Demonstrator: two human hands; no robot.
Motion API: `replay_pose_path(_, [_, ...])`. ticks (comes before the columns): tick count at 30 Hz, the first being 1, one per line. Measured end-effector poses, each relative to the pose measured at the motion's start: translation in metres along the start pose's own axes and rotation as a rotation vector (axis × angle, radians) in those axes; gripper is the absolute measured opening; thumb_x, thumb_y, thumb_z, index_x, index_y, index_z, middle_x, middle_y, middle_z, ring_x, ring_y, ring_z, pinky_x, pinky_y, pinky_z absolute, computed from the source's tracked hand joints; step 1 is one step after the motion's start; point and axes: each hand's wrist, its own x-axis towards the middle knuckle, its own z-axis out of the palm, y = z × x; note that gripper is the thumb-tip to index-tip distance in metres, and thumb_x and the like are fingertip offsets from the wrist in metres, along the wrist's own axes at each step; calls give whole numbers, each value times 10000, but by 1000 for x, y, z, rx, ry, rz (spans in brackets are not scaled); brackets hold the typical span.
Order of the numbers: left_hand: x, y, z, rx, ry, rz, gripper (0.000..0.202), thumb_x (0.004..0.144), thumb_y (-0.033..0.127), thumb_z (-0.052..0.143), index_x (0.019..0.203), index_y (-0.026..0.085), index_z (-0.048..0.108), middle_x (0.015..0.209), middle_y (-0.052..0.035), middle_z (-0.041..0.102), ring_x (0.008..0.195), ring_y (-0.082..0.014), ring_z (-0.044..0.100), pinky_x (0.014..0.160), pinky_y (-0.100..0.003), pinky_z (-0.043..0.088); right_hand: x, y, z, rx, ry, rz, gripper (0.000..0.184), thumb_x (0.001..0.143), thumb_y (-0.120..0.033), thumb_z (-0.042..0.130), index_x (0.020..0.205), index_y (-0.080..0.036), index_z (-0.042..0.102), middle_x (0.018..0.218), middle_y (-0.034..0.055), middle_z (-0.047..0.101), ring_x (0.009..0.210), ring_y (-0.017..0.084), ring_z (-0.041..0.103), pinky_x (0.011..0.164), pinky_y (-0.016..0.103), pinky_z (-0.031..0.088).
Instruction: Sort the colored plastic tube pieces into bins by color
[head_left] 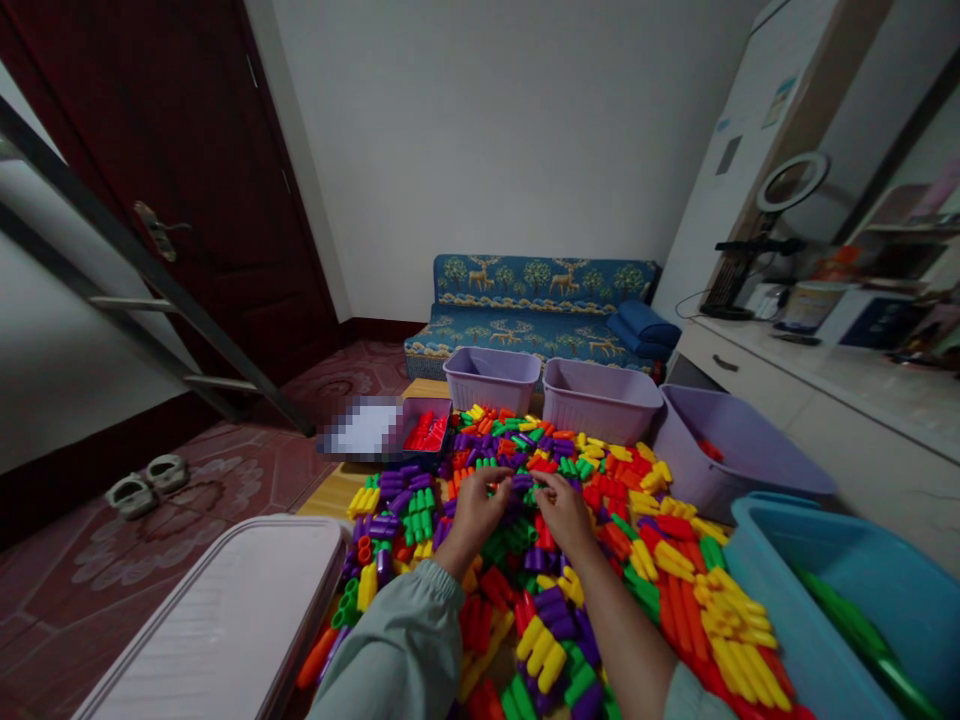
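A big heap of plastic tube blocks [600,560] in red, yellow, green, purple and orange covers a low wooden table. Both of my hands reach into the middle of the heap. My left hand [478,508] has its fingers curled over a purple block [520,482]. My right hand [562,510] meets it from the right, fingers pinched at the same purple block. The two hands touch at the fingertips.
Purple bins stand behind the heap: a small one with red blocks [426,430], two more [491,378] [600,398], a tilted one [739,450]. A blue bin with green blocks [847,590] is at right, a pale lid [225,620] at left, a sofa [532,305] beyond.
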Motion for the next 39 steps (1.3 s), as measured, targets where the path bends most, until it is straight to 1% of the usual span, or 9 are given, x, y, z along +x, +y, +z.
replay_pose_path(3, [2, -4, -16, 375, 185, -90, 282, 832, 209, 520, 1065, 154, 670, 1047, -124, 663, 968, -227, 606, 855, -335, 456, 0, 2, 1, 16, 10, 7, 303, 787, -252, 471, 1026, -209, 651, 1038, 58, 655, 835, 181, 638, 767, 318, 506])
replay_pose_path(6, [0, -12, -23, 688, 63, -201, 427, 785, 216, 584, 1203, 130, 593, 1090, -172, 626, 1004, -270, 584, 858, -363, 433, 1, 4, 2, 11, 12, 5, 281, 794, -264, 469, 994, -200, 655, 1021, 63, 656, 829, 183, 640, 763, 319, 507])
replay_pose_path(9, [-1, -20, -21, 754, -44, -211, 495, 770, 285, 622, 1242, 145, 567, 1104, -177, 626, 1044, -292, 567, 909, -399, 403, 1, 4, 2, -3, 5, -3, 278, 802, -278, 465, 984, -198, 660, 1022, 64, 656, 834, 184, 639, 776, 322, 504])
replay_pose_path(12, [4, -28, -15, 614, -44, -186, 503, 737, 232, 643, 1232, 164, 581, 1109, -155, 631, 1061, -273, 568, 936, -390, 402, 0, 2, 2, -32, -13, 0, 319, 806, -292, 464, 1046, -197, 651, 1061, 68, 652, 858, 193, 640, 793, 333, 504])
replay_pose_path(18, [20, -38, 3, -44, -94, -208, 550, 664, 43, 585, 1212, 91, 590, 1137, -129, 652, 979, -213, 616, 858, -316, 480, -4, -5, 1, -80, -122, -81, 594, 724, -150, 482, 1299, -293, 522, 1310, 17, 569, 1151, 208, 557, 1003, 369, 389])
replay_pose_path(22, [23, -34, 15, -216, -122, -206, 677, 558, -33, 578, 1214, 129, 600, 1150, -102, 660, 957, -205, 621, 836, -310, 495, -5, -8, 1, -100, -164, -110, 672, 675, -104, 479, 1314, -308, 508, 1367, 7, 520, 1243, 213, 485, 1053, 389, 323])
replay_pose_path(28, [24, -22, 21, -444, -202, -227, 737, 539, -38, 569, 1254, 140, 571, 1108, -84, 679, 819, -155, 630, 668, -217, 495, -5, -6, 2, -76, -122, -75, 682, 640, -102, 505, 1290, -307, 529, 1305, 14, 570, 1168, 225, 539, 1019, 395, 359])
replay_pose_path(33, [23, -17, 24, -650, -186, -191, 700, 545, 8, 614, 1234, 125, 585, 1080, -80, 687, 911, -172, 620, 755, -227, 491, -7, -8, 2, 46, -74, -71, 570, 697, -224, 604, 1262, -282, 554, 1169, 32, 651, 1088, 238, 587, 988, 411, 405])
replay_pose_path(39, [15, -9, 22, -825, -252, -202, 704, 582, 92, 664, 1271, 194, 566, 1197, -68, 639, 947, -179, 614, 786, -251, 478, -10, -11, -1, 312, -6, -126, 506, 746, -308, 629, 1243, -232, 565, 1293, 76, 565, 1203, 228, 509, 1032, 405, 385])
